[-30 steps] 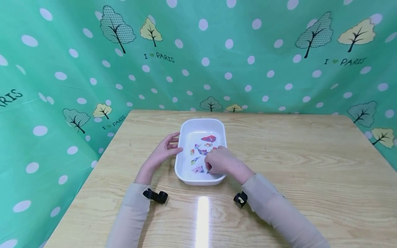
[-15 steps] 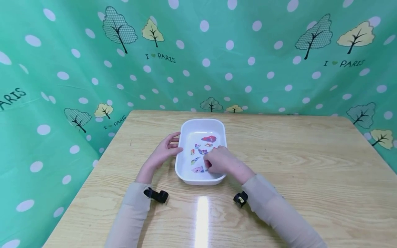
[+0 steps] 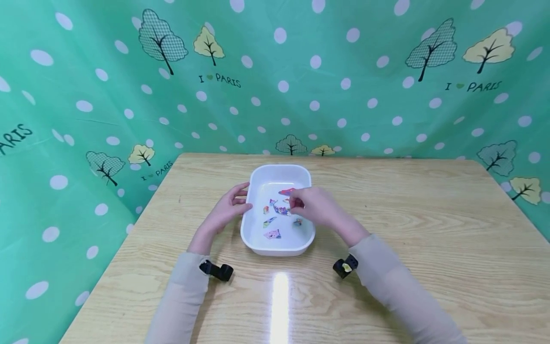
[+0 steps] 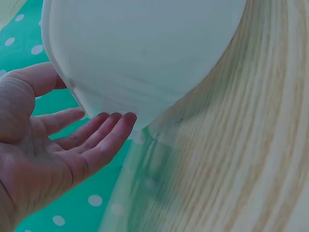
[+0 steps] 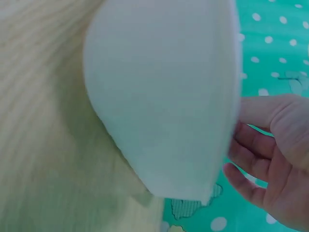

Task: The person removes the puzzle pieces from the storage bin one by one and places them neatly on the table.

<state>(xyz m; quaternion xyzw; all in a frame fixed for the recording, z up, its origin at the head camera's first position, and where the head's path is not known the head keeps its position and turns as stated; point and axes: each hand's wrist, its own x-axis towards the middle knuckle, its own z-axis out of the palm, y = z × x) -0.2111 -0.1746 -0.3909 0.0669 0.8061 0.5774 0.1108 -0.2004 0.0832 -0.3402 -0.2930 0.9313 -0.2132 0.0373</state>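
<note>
A deep white plastic tray stands on the table, with several small colourful printed pieces on its floor. Among them are a red piece, a pink one and a blue-purple one. My left hand holds the tray's left side, thumb at the rim; in the left wrist view its fingertips touch the outer wall. Over the right side my right hand reaches in, fingers curled with the tips together near the middle pieces. The tips are too small to show whether they pinch a piece. In the right wrist view the tray wall partly hides them.
The wooden table extends wide to the right and front of the tray. Behind it hangs a green dotted cloth. Black camera straps sit on both wrists, and a bright strip of light reflects off the tabletop.
My right hand has moved from the tray's near right part up towards its middle. A teal-orange piece shows below it; the piece beside its fingertips earlier no longer shows there. Left hand stays.
</note>
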